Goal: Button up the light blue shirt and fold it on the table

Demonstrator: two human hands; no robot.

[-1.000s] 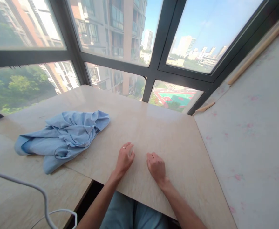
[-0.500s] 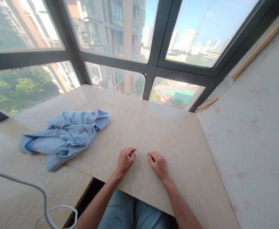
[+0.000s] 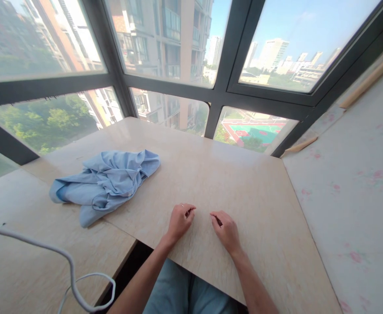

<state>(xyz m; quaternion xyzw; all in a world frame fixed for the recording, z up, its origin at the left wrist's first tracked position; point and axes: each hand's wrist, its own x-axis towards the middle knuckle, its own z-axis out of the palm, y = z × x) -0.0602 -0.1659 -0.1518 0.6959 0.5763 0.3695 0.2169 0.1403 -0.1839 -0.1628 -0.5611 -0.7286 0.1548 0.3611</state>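
Note:
My left hand (image 3: 180, 221) rests on the pale wooden board (image 3: 237, 183), fingers curled into a loose fist, a ring on one finger, nothing in it. My right hand (image 3: 226, 230) lies a hand's width to its right, also curled with nothing held. A crumpled light blue shirt (image 3: 106, 183) lies in a heap on the board's left part, well away from both hands, overhanging onto the lower board.
A second wooden board (image 3: 31, 244) lies lower at the left, with a white cable (image 3: 70, 270) looping over it. A dark gap (image 3: 131, 272) separates the boards. Dark-framed windows (image 3: 217, 91) close off the far side. A floral-patterned wall (image 3: 358, 196) rises at the right.
Both hands have curled from flatter fingers into loose fists and stayed in place on the board. The view has shifted slightly, sliding the shirt rightward in frame.

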